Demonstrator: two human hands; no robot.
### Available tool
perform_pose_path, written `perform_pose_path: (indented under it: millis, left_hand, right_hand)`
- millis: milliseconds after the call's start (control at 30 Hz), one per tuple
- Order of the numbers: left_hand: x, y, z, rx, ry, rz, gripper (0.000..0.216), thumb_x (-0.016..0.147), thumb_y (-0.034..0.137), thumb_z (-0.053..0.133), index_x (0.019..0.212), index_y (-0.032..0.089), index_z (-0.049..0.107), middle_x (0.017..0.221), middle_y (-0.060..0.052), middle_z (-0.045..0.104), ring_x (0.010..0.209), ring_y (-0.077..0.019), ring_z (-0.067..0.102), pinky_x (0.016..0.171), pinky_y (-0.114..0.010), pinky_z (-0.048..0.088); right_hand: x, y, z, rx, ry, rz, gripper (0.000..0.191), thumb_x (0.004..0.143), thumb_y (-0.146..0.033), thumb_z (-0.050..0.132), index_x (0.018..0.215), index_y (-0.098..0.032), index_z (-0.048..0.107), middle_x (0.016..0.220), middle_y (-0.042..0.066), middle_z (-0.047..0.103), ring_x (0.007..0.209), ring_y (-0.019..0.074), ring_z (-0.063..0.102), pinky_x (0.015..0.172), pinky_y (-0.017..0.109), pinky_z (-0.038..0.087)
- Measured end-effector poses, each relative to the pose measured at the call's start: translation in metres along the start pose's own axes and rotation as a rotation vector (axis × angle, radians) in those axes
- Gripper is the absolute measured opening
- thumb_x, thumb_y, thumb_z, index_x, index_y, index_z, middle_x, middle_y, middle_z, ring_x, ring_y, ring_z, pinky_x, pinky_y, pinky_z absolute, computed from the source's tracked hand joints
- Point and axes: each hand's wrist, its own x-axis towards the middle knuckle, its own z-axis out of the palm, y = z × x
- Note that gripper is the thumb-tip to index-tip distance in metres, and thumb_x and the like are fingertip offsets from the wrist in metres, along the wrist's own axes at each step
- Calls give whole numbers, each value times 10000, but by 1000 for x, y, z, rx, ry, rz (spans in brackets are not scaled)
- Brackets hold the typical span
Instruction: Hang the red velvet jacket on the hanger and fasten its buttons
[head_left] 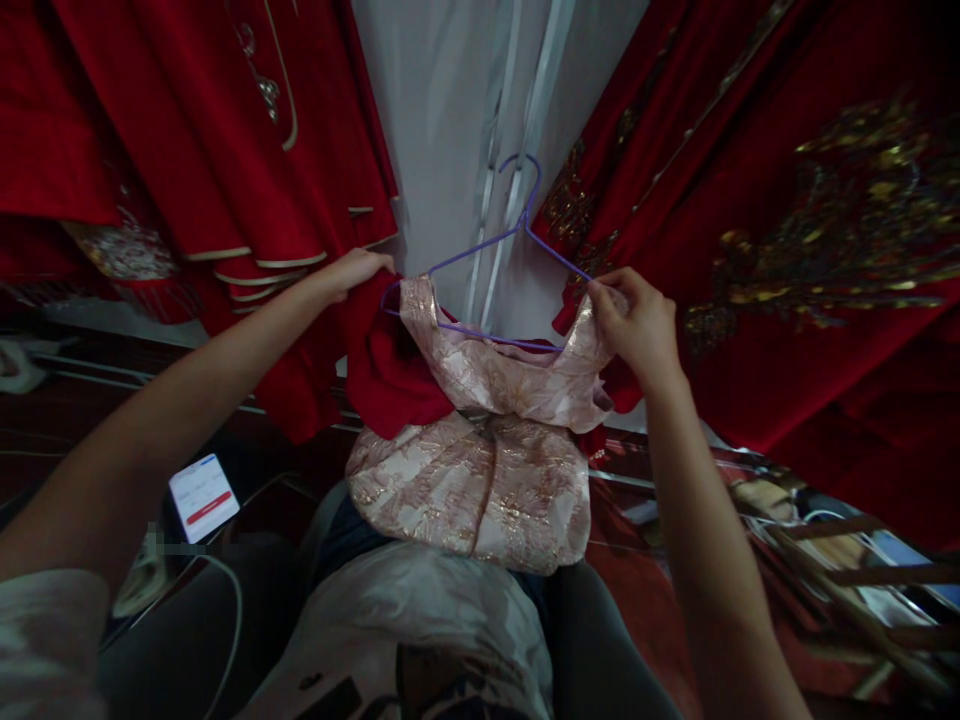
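Head view: brocade dress (517, 395) near, centre, straps on purple hanger (526, 215). Right hand (641, 320) pinches right strap; left hand (360, 272) beside hanger's left end, grip unclear. Risk: tilting could slide left strap off; adjacent red fabric (390, 375) could snag.

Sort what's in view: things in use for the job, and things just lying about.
Apparently in use:
- pink-and-gold dress, one strap in the right grip
- purple hanger, at its neckline

Apparently just around:
- lit phone
- white cable
- hanging red garments
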Motion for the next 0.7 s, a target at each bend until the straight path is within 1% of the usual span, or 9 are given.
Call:
perform_pose_path:
  millis: [67,167,267,367,433,567,600,633,700]
  left_hand:
    - [-9,32,1,-45,-24,39,222,717,356,609,762,144,658,675,-80,659,698,-249,624,663,-388,495]
    - [-32,71,19,-93,-33,288,294,822,398,544,923,143,650,795,-66,661,809,-232,631,732,-372,496]
    - [-51,94,44,-48,-55,502,356,891,449,472,1013,157,633,888,-48,643,938,-232,613,814,-375,481]
    - [-53,100,61,94,-97,629,318,877,439,510,950,164,654,927,-42,625,1042,-244,571,907,-392,449]
    - [-45,99,66,180,-106,675,252,855,393,545,910,180,669,978,-39,617,1103,-241,535,976,-399,413]
    - [-27,93,66,246,-191,679,220,845,324,524,902,187,686,1021,-39,616,1092,-221,539,1003,-384,397]
    - [-23,91,66,248,-230,667,235,850,319,505,897,181,689,1007,-44,622,1068,-218,551,991,-381,406]
    - [-20,90,66,251,-257,658,244,851,317,495,887,176,692,997,-48,626,1054,-217,557,985,-378,410]
    - [-17,86,66,269,-248,657,229,835,314,518,854,169,695,1012,-59,624,1070,-221,545,1000,-376,394]
  right_hand:
    - [-3,-11,-7,-26,-11,-13,286,870,-484,509,897,-233,644,822,55,701,747,220,627,671,310,431]
    - [-6,-26,-15,-23,-82,-30,281,850,-491,541,882,-235,654,747,45,689,671,206,616,622,300,420]
    - [-6,-29,-14,18,-135,-30,309,857,-509,527,855,-228,656,696,32,674,609,177,599,588,281,411]
    - [2,-14,-8,40,-162,25,394,873,-539,476,758,-204,650,605,21,633,579,166,579,565,271,408]
    - [15,2,-1,69,-271,81,439,858,-558,481,671,-193,639,534,15,596,556,170,571,545,274,414]
    - [51,26,23,287,-771,233,440,826,-567,507,658,-200,681,590,49,666,554,204,615,528,314,471]
    - [60,28,32,290,-844,264,409,789,-568,560,660,-202,688,588,56,671,544,212,617,520,327,480]
    - [66,30,41,273,-866,268,373,746,-562,618,667,-205,694,577,57,670,536,217,618,513,338,487]
    - [75,32,61,227,-670,171,312,666,-519,718,683,-209,698,541,42,655,521,216,609,506,347,494]
